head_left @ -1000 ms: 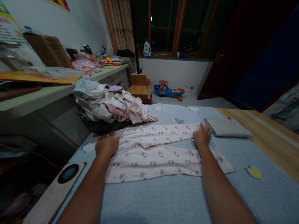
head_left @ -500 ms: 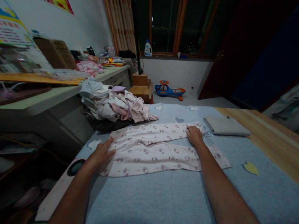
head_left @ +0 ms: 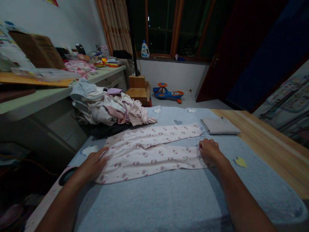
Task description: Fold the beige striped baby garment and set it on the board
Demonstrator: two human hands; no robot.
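A pair of white pajama pants point(head_left: 154, 159) with small pink-red printed figures lies spread on the bed, waist to the left and both legs to the right. At the waist end, my left hand point(head_left: 95, 164) rests with fingers stretched out and thumb apart. My right hand point(head_left: 209, 150) has its fingers curled on the cuff of the nearer leg, partly hiding that cuff. The farther leg lies flat, its cuff uncovered. Beneath is a light blue bed cover point(head_left: 154, 199) with cloud and leaf patterns.
A heap of crumpled clothes point(head_left: 108, 106) lies at the far left of the bed, beside a cluttered desk point(head_left: 98, 75). Right of the pants sits a folded grey garment point(head_left: 219, 125), close to a wooden board edge point(head_left: 260, 141). A blue ride-on toy point(head_left: 169, 93) stands on the floor beyond.
My right hand has left the farther leg and come nearer, onto the nearer leg's cuff. The left hand stays at the waist. The view has shifted a little to the right.
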